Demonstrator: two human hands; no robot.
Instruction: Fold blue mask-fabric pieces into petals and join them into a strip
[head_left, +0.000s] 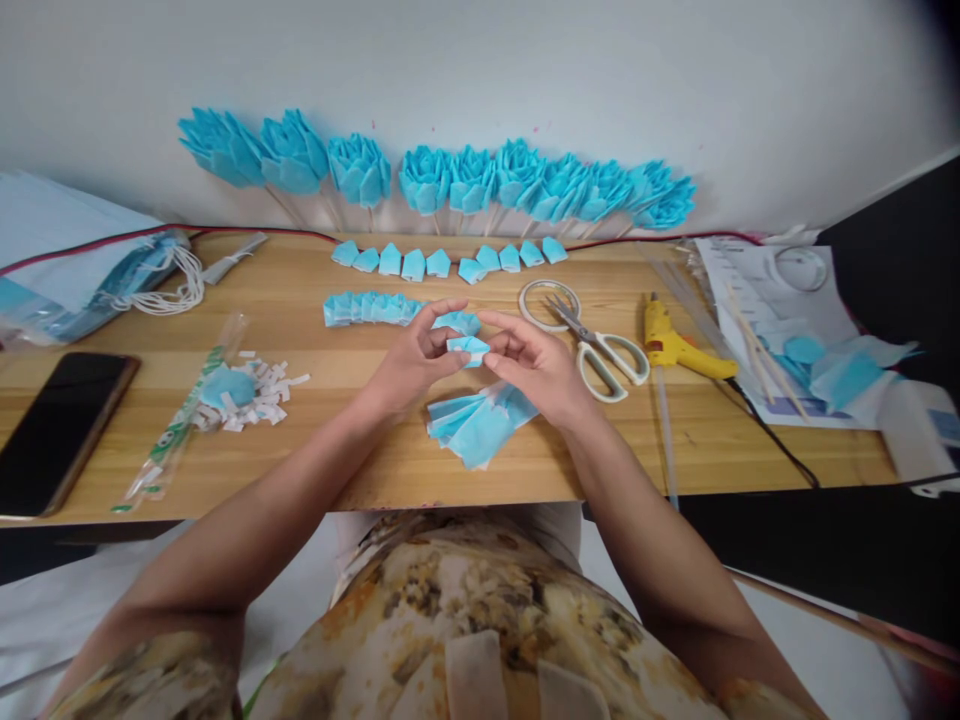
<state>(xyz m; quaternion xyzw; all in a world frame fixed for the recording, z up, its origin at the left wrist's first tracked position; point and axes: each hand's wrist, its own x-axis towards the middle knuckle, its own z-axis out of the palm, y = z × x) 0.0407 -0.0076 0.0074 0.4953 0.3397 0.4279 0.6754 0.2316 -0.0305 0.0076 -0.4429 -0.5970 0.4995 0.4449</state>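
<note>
Between my two hands is a small folded blue petal (469, 348) with a white lower edge. My left hand (416, 360) pinches its left end, and my right hand (536, 365) pinches the right end. Just below my hands lie loose blue fabric pieces (480, 425), fanned on the table. Behind my fingers runs a row of overlapping folded petals (371, 308), partly hidden by my left hand. Farther back, several separate pointed petals (413, 264) stand spaced in a line.
Blue fabric flowers (424, 180) on sticks lean along the wall. Scissors (596, 345) lie by a tape roll (550, 304), with a yellow glue gun (667, 345) to their right. A phone (64, 430) and white paper scraps (262, 395) are at left. The wooden table's (360, 470) front edge is close.
</note>
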